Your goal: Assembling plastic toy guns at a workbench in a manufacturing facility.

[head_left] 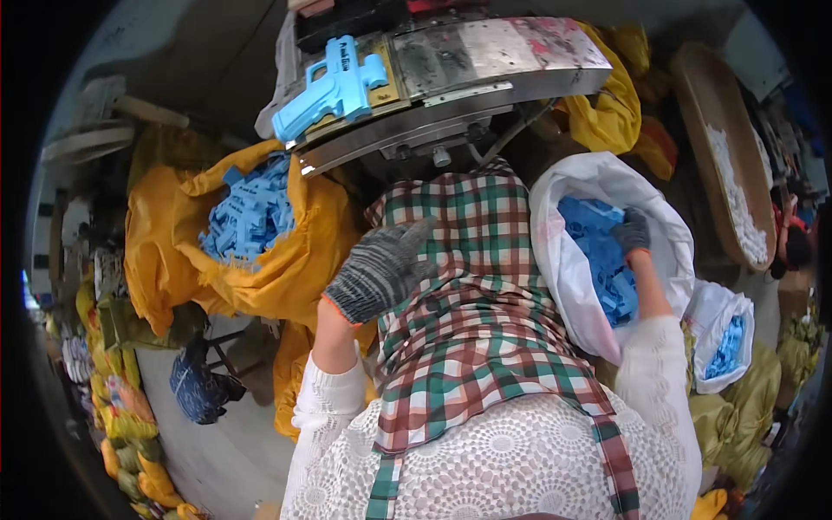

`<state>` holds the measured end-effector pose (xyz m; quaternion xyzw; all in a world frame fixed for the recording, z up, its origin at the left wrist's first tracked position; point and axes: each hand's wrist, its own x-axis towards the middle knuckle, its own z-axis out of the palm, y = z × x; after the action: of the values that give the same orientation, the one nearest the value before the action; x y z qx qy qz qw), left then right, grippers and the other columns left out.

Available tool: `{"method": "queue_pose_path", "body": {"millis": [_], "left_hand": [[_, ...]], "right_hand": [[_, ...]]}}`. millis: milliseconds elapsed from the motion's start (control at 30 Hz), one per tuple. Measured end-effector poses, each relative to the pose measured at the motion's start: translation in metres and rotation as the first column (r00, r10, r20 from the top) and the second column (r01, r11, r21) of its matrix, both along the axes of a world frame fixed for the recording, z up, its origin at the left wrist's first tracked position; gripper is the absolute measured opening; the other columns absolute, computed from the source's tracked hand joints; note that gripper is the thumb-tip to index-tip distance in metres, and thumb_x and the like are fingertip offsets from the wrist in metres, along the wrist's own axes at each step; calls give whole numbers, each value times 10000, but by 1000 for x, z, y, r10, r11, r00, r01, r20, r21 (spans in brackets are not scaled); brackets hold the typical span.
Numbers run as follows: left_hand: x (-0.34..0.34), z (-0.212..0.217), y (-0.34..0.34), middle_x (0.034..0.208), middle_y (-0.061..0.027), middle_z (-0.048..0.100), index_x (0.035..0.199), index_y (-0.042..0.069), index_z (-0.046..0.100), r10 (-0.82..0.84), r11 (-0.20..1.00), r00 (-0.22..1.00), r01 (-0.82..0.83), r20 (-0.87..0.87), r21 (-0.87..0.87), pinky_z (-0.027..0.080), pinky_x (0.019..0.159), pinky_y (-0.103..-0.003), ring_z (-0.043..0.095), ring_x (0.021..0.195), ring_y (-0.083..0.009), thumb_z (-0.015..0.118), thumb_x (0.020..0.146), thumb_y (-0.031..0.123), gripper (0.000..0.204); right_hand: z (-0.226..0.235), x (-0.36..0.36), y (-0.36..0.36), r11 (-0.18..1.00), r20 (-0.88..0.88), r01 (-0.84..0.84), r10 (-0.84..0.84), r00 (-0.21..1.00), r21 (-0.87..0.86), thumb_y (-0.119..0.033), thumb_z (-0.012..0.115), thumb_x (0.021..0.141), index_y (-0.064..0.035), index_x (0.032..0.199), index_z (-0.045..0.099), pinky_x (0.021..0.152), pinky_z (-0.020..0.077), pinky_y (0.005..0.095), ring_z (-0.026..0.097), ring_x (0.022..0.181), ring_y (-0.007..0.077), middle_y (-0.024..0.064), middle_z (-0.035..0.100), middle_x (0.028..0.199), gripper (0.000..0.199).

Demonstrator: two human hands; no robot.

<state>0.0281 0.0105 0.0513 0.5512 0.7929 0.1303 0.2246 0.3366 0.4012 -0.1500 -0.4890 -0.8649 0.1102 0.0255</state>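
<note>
My left hand [379, 270], in a grey knitted glove, hovers over or rests on the checked apron [468, 303] at my lap; its fingers are loosely stretched and nothing shows in them. My right hand [633, 232], gloved alike, reaches into a white sack [666, 201] of blue plastic parts [598, 247]. Its fingers curl against the parts, and what they grip is hidden. Ahead, a blue toy pistol body [336, 89] lies on the left end of a metal machine table [459, 65].
A yellow sack [156, 234] of blue pieces [250, 212] stands on the left. At right are a smaller white sack [737, 303] with blue parts and a long brown tub [700, 113] holding white pieces. A dark blue bundle [201, 386] sits at lower left.
</note>
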Motion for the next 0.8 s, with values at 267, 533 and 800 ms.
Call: {"method": "queue_pose_path", "body": {"millis": [267, 533, 800], "left_hand": [[46, -1, 42, 1270, -207, 495, 1342, 6, 378, -97, 740, 995, 71, 2, 669, 375, 993, -398, 480, 1175, -332, 741, 735, 203, 734], [45, -28, 42, 966, -188, 593, 1224, 44, 490, 30, 897, 998, -52, 58, 438, 465, 754, -420, 592, 847, -325, 669, 701, 225, 582], [11, -12, 30, 917, -140, 581, 1047, 50, 597, 177, 732, 843, 233, -509, 640, 437, 755, -466, 562, 838, -329, 642, 643, 144, 416]], "right_hand": [[223, -58, -137, 810, -526, -482, 585, 618, 334, 11, 652, 686, -53, 938, 612, 812, 480, 365, 604, 894, 311, 129, 615, 914, 263], [239, -118, -182, 576, -321, -750, 813, 485, 325, -107, 705, 716, -82, 977, 638, 907, 443, 420, 570, 1032, 317, 111, 614, 1074, 271], [229, -127, -176, 569, -425, -786, 790, 441, 242, -113, 744, 686, -63, 1010, 620, 900, 453, 400, 570, 1034, 321, 140, 591, 1132, 351]]}}
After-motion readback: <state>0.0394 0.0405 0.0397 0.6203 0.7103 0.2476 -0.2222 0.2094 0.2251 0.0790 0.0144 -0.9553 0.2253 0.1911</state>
